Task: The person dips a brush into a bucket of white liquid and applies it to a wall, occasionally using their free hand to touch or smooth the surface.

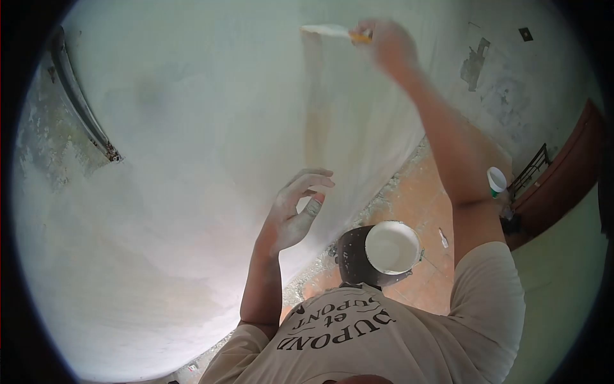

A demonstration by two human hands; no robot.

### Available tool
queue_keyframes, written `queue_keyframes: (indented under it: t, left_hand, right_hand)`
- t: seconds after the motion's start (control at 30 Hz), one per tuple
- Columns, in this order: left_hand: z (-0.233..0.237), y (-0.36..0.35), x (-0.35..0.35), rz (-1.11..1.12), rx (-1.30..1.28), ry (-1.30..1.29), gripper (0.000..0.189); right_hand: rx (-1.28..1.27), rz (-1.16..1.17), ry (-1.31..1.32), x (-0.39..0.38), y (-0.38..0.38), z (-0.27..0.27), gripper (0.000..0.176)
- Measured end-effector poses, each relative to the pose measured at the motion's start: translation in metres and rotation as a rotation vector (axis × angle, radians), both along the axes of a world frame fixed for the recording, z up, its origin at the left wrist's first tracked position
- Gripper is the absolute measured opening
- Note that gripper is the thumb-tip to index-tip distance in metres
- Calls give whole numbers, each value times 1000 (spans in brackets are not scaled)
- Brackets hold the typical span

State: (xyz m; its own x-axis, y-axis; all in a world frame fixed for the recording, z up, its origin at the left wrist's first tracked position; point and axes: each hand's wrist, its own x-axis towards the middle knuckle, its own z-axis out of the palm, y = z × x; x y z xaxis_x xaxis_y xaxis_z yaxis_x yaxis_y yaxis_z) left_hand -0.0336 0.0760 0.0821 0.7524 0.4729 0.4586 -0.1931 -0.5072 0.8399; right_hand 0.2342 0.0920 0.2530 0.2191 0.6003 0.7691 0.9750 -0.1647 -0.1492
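Observation:
My right hand (388, 45) is raised high against the pale wall (211, 109), its fingers closed around a putty knife (329, 31) with an orange-yellow handle. The knife's whitish blade points left and lies at or close to the wall surface; contact is hard to confirm. Below it a brownish vertical streak (315, 128) runs down the wall. Lower down, my left hand (297, 208) is held near the wall with fingers curved and apart, holding nothing. Whitish residue coats its fingers and thumb.
A white bucket (416, 253) sits in or against a dark, spattered container (353, 253) on the tiled floor (409, 205). At the right are a white cup-like item (496, 180) and a reddish-brown curved piece (569, 182). A metal strip (77, 96) edges the wall at left.

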Motion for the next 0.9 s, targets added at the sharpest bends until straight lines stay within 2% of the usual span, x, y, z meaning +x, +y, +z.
queue_keyframes:
  t: [0.03,0.1,0.13,0.2,0.27,0.4,0.47,0.53,0.57,0.73,0.8,0.83,0.9]
  left_hand:
    - [3,1,0,26,27,-19,22]
    - [9,4,1,57,54,-41,20]
    - [13,6,1,87,80,-48,20]
    - [17,9,2,118,107,-57,20]
    - [19,12,2,125,97,-77,21]
    - [24,16,2,112,82,-85,21]
    - [22,19,3,106,84,-101,21]
    - [22,19,2,97,80,-104,20]
    - [23,19,2,91,76,-106,20]
    - [23,17,2,93,81,-99,19]
    - [22,15,3,94,78,-95,19]
    - [22,15,3,90,81,-101,19]
    - [22,14,0,89,88,-104,19]
  right_hand:
    - [51,-16,3,0,5,-25,16]
    - [56,183,200,-4,22,-92,17]
    - [-59,102,163,-17,20,-118,18]
    - [-24,153,-16,-18,31,-184,12]
    - [-337,151,80,-32,13,-215,14]
    - [-516,277,98,-11,3,-226,14]
    - [-617,257,142,4,14,-190,13]
    - [-508,136,96,12,28,-144,16]
    - [-445,73,119,13,35,-84,18]
    - [-253,59,-104,11,27,62,11]
    - [-229,-1,-8,-28,-6,94,15]
    - [-200,-64,91,-40,-14,99,21]
    - [-100,-88,112,-35,-16,95,21]
